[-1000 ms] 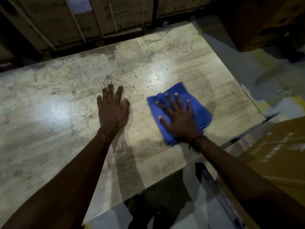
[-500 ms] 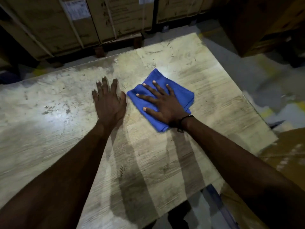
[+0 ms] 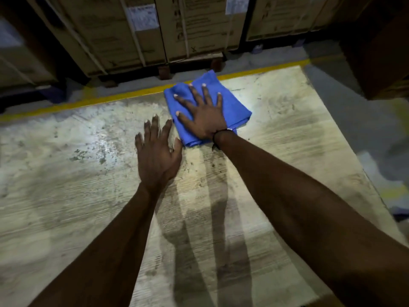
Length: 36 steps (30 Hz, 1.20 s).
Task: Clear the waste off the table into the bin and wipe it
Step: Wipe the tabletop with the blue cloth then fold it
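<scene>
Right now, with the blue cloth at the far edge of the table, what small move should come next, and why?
Probably draw the right hand, pressed flat on the blue cloth, back toward the body: the cloth already overhangs the far edge of the table, and stains remain nearer.

- Table (image 3: 287,151): pale, worn, wood-grained top; grey blotches and scuffs across the left and middle; bright glare patch left of centre; far edge trimmed in yellow
- Blue cloth (image 3: 234,107): folded, flat on the top at the far edge; one corner poking just past the yellow trim
- Right hand (image 3: 204,117): spread flat on the cloth, fingers straight and apart, pressing down; dark band at the wrist
- Left hand (image 3: 156,156): palm down directly on the bare top, fingers straight; just beside the cloth's near left corner; thumb close to the cloth's edge
- Two long arm shadows across the near part of the top
</scene>
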Motion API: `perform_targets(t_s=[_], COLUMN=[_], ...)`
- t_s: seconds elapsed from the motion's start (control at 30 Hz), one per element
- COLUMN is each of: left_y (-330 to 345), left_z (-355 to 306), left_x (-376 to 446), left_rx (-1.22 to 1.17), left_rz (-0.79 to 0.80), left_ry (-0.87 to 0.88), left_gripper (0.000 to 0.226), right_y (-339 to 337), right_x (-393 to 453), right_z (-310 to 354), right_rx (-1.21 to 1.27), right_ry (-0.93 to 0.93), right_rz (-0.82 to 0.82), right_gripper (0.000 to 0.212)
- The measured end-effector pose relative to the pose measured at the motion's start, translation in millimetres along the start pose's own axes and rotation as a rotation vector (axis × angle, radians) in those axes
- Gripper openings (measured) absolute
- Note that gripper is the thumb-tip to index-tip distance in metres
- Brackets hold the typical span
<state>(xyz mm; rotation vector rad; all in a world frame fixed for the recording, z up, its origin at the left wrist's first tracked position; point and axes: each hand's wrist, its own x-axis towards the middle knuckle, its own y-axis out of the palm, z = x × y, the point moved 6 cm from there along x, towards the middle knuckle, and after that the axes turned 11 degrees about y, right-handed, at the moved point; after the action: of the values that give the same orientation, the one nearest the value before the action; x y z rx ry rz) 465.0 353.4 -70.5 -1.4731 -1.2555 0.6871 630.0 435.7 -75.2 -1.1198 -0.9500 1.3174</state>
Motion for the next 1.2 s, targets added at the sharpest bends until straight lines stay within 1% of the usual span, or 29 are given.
perform_targets(t_s=[0.07,0.1,0.13,0.2,0.27,0.33,0.37,0.4,0.43,0.47,0.53,0.6,0.67,0.73,0.77,0.8,0.83,0.9,0.93,1.0,1.07,1.1,1.2], left_y=[-1,-1,-1,-2,-2,-2,-2,-2,-2,-3,-3,-4,-4,-3,-4,-5,-5,-7,-7,-8,-8,-8,-7], left_z=[0,1,1,0,0,1,0,0,-1,-1,-2,-2,-1,-1,-2,-3,-4,-5,-5,-4,-5,-6,-4], left_x=[0,0,0,0,-1,-1,-1,0,-1,-1,-1,-1,0,-1,-2,-2,-3,-3,-2,-1,-2,-2,-3], left_rx=[-0.015,-0.020,-0.024,-0.032,-0.037,-0.029,-0.029,-0.034,-0.039,-0.045,-0.064,-0.073,-0.063,-0.055,-0.057,-0.059,-0.062,-0.067,-0.065,-0.061,-0.060,-0.054,-0.030], left_rz=[0.002,0.003,0.004,-0.004,-0.010,-0.006,-0.003,0.000,0.001,0.000,-0.003,-0.014,-0.015,-0.014,-0.013,-0.013,-0.014,-0.017,-0.019,-0.017,-0.012,-0.008,0.023], left_ry=[-0.009,-0.012,-0.012,-0.011,-0.014,-0.019,-0.020,-0.022,-0.023,-0.022,-0.018,-0.019,-0.004,0.004,0.000,-0.004,-0.005,-0.001,0.000,-0.002,0.007,0.012,0.014], left_gripper=[0.064,0.064,0.063,0.063,0.062,0.063,0.063,0.063,0.063,0.063,0.063,0.064,0.063,0.061,0.060,0.059,0.058,0.057,0.058,0.058,0.058,0.059,0.065], right_y=[-3,-7,-13,-27,-38,-45,-44,-43,-38,-31,-16,-1,5,2,-3,-10,-18,-34,-40,-44,-39,-33,-10], right_x=[10,18,27,39,39,32,28,25,19,12,-14,-52,-88,-107,-107,-100,-91,-71,-65,-62,-76,-89,-151], right_z=[-11,-27,-48,-100,-147,-169,-168,-160,-145,-125,-80,-44,-33,-50,-69,-94,-122,-179,-200,-211,-188,-167,-91], right_rx=[-0.009,-0.018,-0.021,-0.017,0.003,0.051,0.067,0.071,0.057,0.026,-0.022,-0.026,-0.032,-0.056,-0.057,-0.070,-0.087,-0.060,-0.017,0.046,0.026,0.003,-0.028], right_ry=[-0.067,-0.040,0.035,0.246,0.423,0.530,0.554,0.548,0.495,0.401,0.156,-0.074,-0.224,-0.300,-0.277,-0.208,-0.098,0.163,0.261,0.369,0.379,0.340,0.126], right_rz=[0.001,-0.003,-0.013,-0.043,-0.075,-0.086,-0.084,-0.082,-0.082,-0.087,-0.105,-0.129,-0.123,-0.123,-0.140,-0.168,-0.196,-0.160,-0.128,-0.110,-0.154,-0.173,-0.173], right_gripper=[0.066,0.065,0.065,0.064,0.064,0.064,0.065,0.065,0.065,0.065,0.065,0.064,0.062,0.062,0.061,0.060,0.060,0.063,0.063,0.063,0.064,0.065,0.065])
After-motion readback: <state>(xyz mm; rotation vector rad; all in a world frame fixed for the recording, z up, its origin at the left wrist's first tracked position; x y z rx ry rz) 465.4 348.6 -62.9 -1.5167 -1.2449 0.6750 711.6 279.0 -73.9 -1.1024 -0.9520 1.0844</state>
